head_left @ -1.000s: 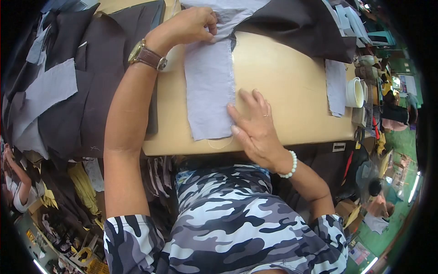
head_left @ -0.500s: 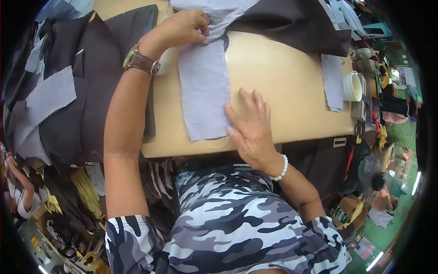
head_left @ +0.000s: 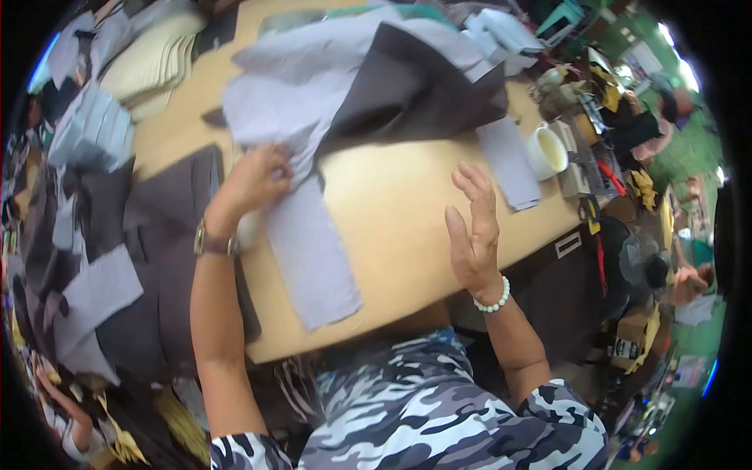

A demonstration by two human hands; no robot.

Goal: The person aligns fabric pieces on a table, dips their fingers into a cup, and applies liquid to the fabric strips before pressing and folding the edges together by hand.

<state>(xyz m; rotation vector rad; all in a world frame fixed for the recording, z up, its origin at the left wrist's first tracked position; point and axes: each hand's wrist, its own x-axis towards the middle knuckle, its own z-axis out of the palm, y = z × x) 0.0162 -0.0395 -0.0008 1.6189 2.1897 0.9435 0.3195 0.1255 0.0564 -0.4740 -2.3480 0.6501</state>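
My left hand [head_left: 257, 182], with a watch on the wrist, has its fingers bent and closed at the edge of a light grey cloth [head_left: 294, 102]; the fingertips are slightly blurred. Below it a narrow grey cloth strip [head_left: 313, 262] lies flat towards the table's near edge. A dark brown piece of material [head_left: 415, 90] is folded over the grey cloth, its point towards the right. My right hand [head_left: 478, 231], wearing a bead bracelet, is raised above the table to the right of the strip, fingers extended and holding nothing.
The tan table [head_left: 392, 235] carries dark material [head_left: 176, 258] draped at its left. A white cup [head_left: 547, 151] stands by another grey strip [head_left: 509, 164] on the right. Stacked cream pieces [head_left: 153, 66] lie at the far left. Another person's arm [head_left: 70, 403] shows at lower left.
The view has shifted, showing more of the table's far side. My right hand has lifted off the strip's right edge and moved right. My left hand stays at the grey cloth.
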